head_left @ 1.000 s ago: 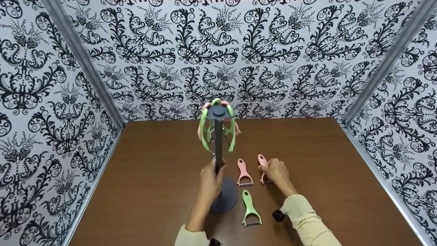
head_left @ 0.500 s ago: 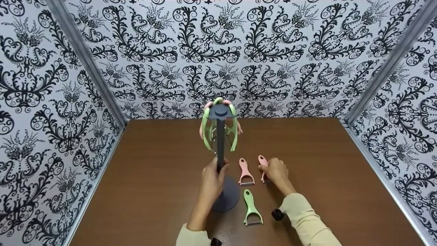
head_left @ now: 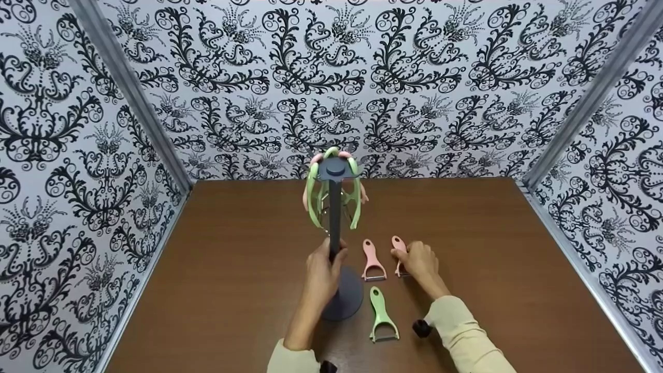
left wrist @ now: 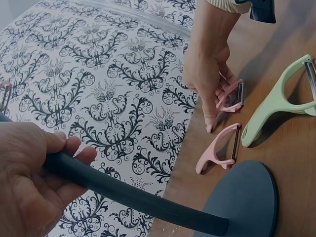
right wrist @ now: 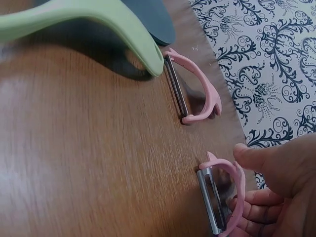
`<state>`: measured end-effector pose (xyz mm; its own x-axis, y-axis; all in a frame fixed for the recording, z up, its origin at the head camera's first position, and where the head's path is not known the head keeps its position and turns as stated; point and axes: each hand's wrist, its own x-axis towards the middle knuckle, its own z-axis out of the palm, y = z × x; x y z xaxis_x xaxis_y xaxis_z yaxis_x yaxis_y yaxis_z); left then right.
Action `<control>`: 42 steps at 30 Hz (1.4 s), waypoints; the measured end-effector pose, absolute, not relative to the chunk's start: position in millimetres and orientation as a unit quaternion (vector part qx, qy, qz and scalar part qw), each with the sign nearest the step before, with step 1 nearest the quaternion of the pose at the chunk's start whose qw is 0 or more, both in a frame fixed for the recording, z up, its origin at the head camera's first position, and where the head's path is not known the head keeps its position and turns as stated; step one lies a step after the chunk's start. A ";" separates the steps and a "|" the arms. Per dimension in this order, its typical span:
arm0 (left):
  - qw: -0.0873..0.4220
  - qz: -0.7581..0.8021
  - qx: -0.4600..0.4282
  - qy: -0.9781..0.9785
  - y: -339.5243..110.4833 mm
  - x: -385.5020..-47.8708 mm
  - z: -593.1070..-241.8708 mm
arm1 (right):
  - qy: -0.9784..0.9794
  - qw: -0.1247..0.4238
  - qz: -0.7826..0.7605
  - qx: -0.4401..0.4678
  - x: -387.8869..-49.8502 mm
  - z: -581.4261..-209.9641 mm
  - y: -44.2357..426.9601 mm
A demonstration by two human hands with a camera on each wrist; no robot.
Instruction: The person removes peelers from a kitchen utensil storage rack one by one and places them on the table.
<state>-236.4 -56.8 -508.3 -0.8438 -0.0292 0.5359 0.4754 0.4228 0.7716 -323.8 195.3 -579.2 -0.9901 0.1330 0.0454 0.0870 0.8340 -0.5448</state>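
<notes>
My left hand [head_left: 322, 269] grips the upright pole of a dark grey stand [head_left: 335, 207]; its fingers wrap the pole in the left wrist view. Green and pink peelers [head_left: 354, 204] hang from the hooks round the stand's top. To the right of the pole, my right hand [head_left: 420, 261] holds a pink peeler [head_left: 398, 243] lying on the table, with thumb and fingers on either side in the right wrist view [right wrist: 239, 197]. A second pink peeler [head_left: 370, 256] lies between that hand and the stand. Nearer the person lies a green peeler [head_left: 379, 308], blade end toward the front.
The stand's round base [head_left: 344, 298] rests on the brown wooden table [head_left: 233, 259]. Patterned walls [head_left: 342, 77] with grey metal corner strips [head_left: 137, 98] enclose the table at the back and both sides.
The whole view shifts slightly to the right from the earliest frame. Both hands keep their places on the stand and the pink peeler.
</notes>
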 end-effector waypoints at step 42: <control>0.243 -0.503 -0.133 -0.818 -52.7 -233.7 -505.9 | -0.872 0.189 0.442 0.096 -259.2 -433.5 158.1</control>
